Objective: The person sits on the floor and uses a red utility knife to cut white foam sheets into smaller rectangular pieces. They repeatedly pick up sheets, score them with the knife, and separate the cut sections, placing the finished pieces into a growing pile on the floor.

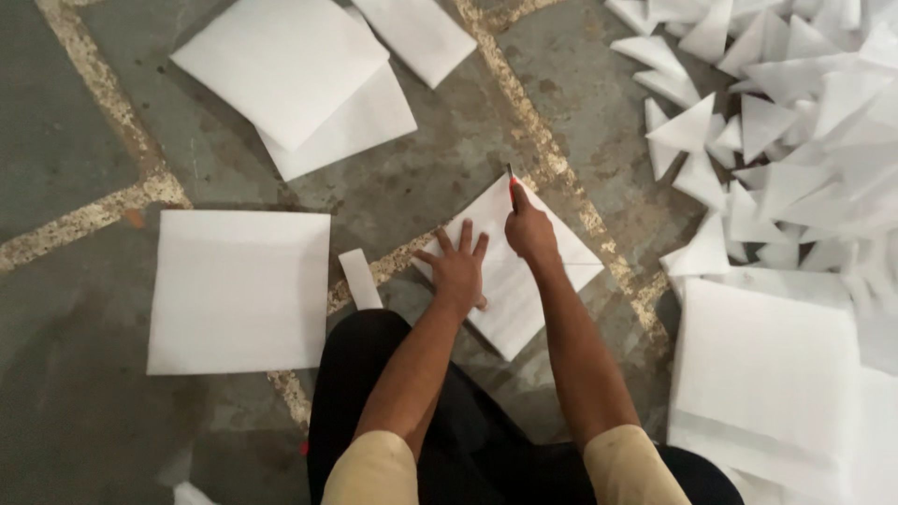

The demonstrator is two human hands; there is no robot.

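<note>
Just below the middle of the frame lies a white foam sheet [510, 281], turned corner-up like a diamond on the grey stone floor [75, 411]. On its left part the left hand [458, 266] presses flat, fingers [465, 236] spread wide and gripping nothing. Beside it, the right hand [529, 229] is closed around a red-handled cutter [512, 187] — its tip points toward the sheet's upper corner and meets the foam there.

Left of the sheet, a narrow white strip [360, 279] lies on the floor, just apart from it. Further left sits a large square foam sheet [238, 290], flat and squared to the frame. Toward the upper left, a loose stack of square sheets [299, 79] overlaps at odd angles. Along the right side — from the upper corner down — spreads a heap of white foam triangles [776, 122], and below it, at lower right, rests a pile of large sheets [767, 374].
</note>
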